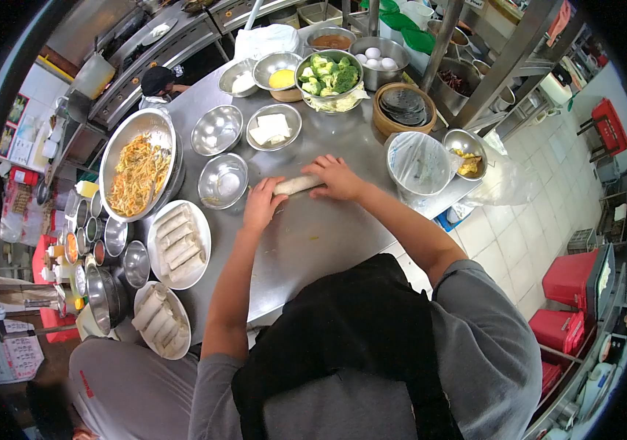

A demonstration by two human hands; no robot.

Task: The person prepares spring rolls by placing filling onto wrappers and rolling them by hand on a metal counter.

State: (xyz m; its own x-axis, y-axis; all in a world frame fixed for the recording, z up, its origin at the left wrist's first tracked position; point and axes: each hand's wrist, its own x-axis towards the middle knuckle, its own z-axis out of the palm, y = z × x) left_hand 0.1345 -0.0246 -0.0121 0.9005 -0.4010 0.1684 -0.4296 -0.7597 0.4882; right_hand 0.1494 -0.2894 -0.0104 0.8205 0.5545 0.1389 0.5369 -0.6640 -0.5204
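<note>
On the steel table lies a pale rolled wrapper, one end at each of my hands. My left hand closes round its left end, fingers bent. At its right end, my right hand curls its fingers over the roll. Left of my hands are a white oval plate of several similar rolls and a second plate of rolls. A large bowl of shredded filling stands behind the plates. An empty steel bowl is close to my left hand.
Behind my hands stand a bowl with white blocks, broccoli, eggs and a steamer basket of dark discs. A plastic-lined tub is at the right edge. One person in grey is lower left; another is upper left.
</note>
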